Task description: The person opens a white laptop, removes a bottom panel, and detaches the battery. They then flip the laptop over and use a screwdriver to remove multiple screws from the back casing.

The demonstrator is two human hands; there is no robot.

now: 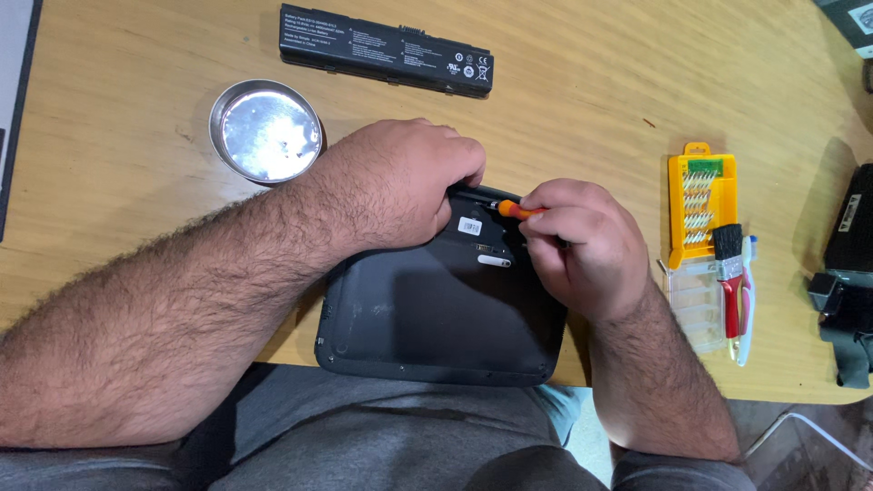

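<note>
A black laptop [427,318] lies bottom side up at the near edge of the wooden table [591,100], partly overhanging my lap. My left hand [400,186] rests curled on its far edge, fingers pressing down near the corner. My right hand [577,241] grips a small orange-handled screwdriver [511,209], whose dark tip points left toward the fingers of my left hand. A white sticker [470,225] and a small white slot show on the laptop's underside between my hands. The screw under the tip is hidden.
A round metal dish [265,132] sits to the far left. A long black laptop battery [386,50] lies at the back. Right of my hand are an orange bit set [702,200] with a clear lid, a small brush [730,273], and black gear [846,273] at the edge.
</note>
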